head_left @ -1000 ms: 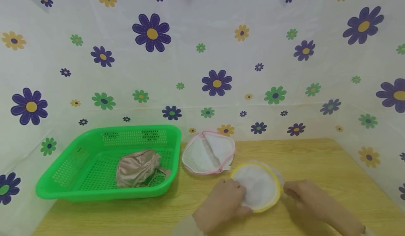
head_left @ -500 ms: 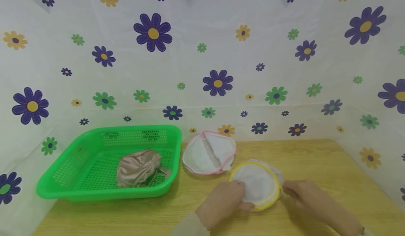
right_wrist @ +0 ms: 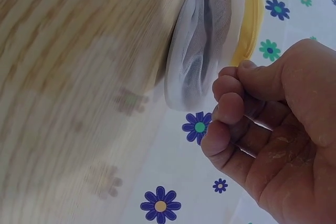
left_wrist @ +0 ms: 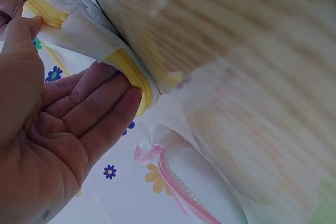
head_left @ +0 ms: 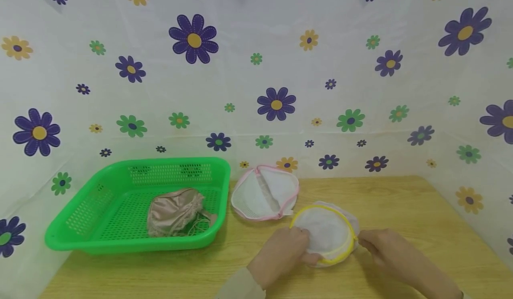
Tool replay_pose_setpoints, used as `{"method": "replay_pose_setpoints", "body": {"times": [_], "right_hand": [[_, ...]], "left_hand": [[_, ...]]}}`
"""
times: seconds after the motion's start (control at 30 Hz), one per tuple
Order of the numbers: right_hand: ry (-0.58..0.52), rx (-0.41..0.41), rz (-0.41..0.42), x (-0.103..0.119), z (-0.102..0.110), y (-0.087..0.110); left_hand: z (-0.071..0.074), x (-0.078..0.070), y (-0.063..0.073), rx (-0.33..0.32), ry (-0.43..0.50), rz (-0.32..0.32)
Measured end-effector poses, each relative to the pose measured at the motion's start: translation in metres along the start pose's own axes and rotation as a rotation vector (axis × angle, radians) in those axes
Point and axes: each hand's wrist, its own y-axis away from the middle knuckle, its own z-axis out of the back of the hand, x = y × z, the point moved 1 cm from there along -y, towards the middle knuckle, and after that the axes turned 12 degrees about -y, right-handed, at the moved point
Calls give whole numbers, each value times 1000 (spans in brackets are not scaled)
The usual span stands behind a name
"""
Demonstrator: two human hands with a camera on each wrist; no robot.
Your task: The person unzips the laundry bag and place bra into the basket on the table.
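A round white mesh laundry bag (head_left: pixel 325 230) with yellow zip trim lies on the table between both hands. My left hand (head_left: pixel 282 252) grips its near left edge; in the left wrist view the thumb lies on the yellow trim (left_wrist: pixel 50 13) and the fingers reach against the bag's other side. At the right edge, my right hand (head_left: pixel 390 251) pinches the yellow trim (right_wrist: pixel 251 19) between thumb and forefinger, with the other fingers curled. Whether a zip pull sits in that pinch is hidden. The bag's inside cannot be made out.
A green perforated basket (head_left: pixel 140 246) stands at the left, holding a crumpled beige satin garment with lace (head_left: pixel 174 212). Behind the hands lies another white mesh bag with pink trim (head_left: pixel 266 194). A flower-patterned sheet (head_left: pixel 256 80) borders the wooden table (head_left: pixel 388 201).
The yellow-trimmed bag has tilted a little, with more of its far right side showing. My left hand has shifted slightly on its edge; my right hand has hardly moved.
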Motion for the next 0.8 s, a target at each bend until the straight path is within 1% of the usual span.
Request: {"method": "replay_pose_setpoints", "body": {"times": [0.23, 0.33, 0.47, 0.63, 0.8], "right_hand": [[42, 9, -29, 4, -1, 1], [41, 20, -47, 4, -1, 1], [46, 16, -48, 5, -2, 2], [59, -12, -25, 5, -3, 3], [7, 41, -60, 7, -2, 2]], "left_hand": [[1, 1, 1, 29, 3, 15], [2, 2, 1, 44, 11, 23], [2, 2, 0, 39, 21, 25], [0, 1, 0, 27, 25, 20], [1, 2, 0, 20, 5, 13]]}}
